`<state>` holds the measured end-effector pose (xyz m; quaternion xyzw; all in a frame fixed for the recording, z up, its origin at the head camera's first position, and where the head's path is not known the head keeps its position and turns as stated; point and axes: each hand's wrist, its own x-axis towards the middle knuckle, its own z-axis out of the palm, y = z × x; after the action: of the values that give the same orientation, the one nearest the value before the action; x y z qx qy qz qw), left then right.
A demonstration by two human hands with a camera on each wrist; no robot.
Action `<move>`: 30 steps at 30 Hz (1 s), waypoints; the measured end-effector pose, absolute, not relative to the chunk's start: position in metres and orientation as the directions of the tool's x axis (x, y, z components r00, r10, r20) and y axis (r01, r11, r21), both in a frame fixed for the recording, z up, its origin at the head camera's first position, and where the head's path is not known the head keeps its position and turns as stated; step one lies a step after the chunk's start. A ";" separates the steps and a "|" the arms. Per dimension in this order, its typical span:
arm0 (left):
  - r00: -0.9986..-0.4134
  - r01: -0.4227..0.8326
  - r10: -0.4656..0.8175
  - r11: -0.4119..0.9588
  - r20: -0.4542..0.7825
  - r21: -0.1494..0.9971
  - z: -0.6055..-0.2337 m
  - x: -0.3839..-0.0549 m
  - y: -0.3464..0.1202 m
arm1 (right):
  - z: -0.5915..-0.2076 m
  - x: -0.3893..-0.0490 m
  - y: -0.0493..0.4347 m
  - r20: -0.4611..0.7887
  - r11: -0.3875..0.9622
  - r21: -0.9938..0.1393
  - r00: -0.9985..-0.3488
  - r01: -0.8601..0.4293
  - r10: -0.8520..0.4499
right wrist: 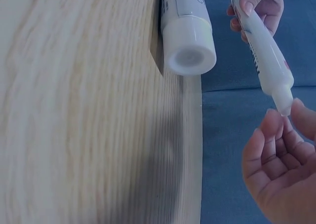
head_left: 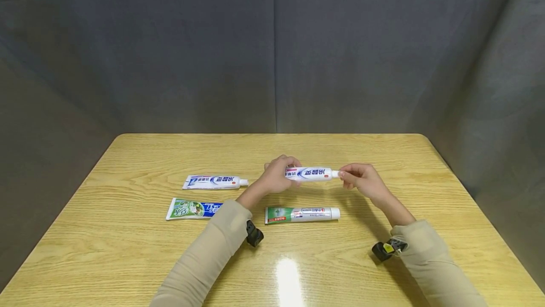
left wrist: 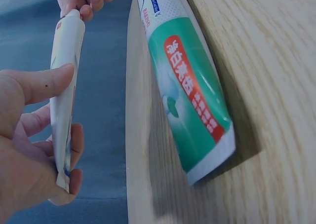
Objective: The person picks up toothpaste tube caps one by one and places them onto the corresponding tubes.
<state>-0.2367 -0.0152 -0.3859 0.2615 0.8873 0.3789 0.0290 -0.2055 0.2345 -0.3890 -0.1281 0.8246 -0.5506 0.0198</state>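
Note:
Above the table, my left hand [head_left: 278, 174] holds a white toothpaste tube [head_left: 314, 173] with blue and purple print, thumb on one side and fingers curled behind. Its cap [right wrist: 283, 100] points right, and the thumb and fingertips of my right hand [head_left: 364, 181] pinch the cap's end. In the left wrist view the same tube [left wrist: 65, 51] slants upward, with its flat crimped end by the left palm. Nearest below the hands, a green and white toothpaste tube [head_left: 302, 214] lies on the table, its white cap [right wrist: 190, 46] toward the right.
On the wooden table [head_left: 140, 250], a second white and blue toothpaste tube [head_left: 213, 182] lies to the left. Nearer lies a green and blue tube [head_left: 191, 208], partly hidden by the left sleeve [head_left: 213, 245]. A grey curtain [head_left: 272, 51] hangs behind the table.

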 end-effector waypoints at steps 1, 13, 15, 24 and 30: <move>-0.861 0.442 0.486 0.576 0.147 0.687 -0.386 -0.237 -0.015 | -0.388 -0.205 0.234 0.107 0.366 -0.911 -0.966 -0.190 -0.236; -0.878 0.419 0.457 0.594 0.140 0.687 -0.390 -0.236 -0.012 | -0.390 -0.203 0.225 0.010 0.364 -0.929 -0.989 -0.063 -0.147; -0.879 0.417 0.456 0.598 0.137 0.684 -0.391 -0.236 -0.012 | -0.390 -0.204 0.224 -0.006 0.363 -0.931 -0.991 -0.044 -0.135; -0.884 0.418 0.444 0.604 0.148 0.678 -0.393 -0.238 -0.012 | -0.391 -0.208 0.228 -0.124 0.187 -0.977 -0.983 0.098 -0.132; -0.884 0.421 0.438 0.600 0.161 0.681 -0.394 -0.238 -0.011 | -0.391 -0.207 0.229 -0.145 0.103 -0.986 -0.978 0.131 -0.147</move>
<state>-0.2379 -0.0114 -0.3941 0.2402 0.8943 0.3774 0.0116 -0.2073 0.2291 -0.3906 -0.0053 0.7354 -0.6696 0.1036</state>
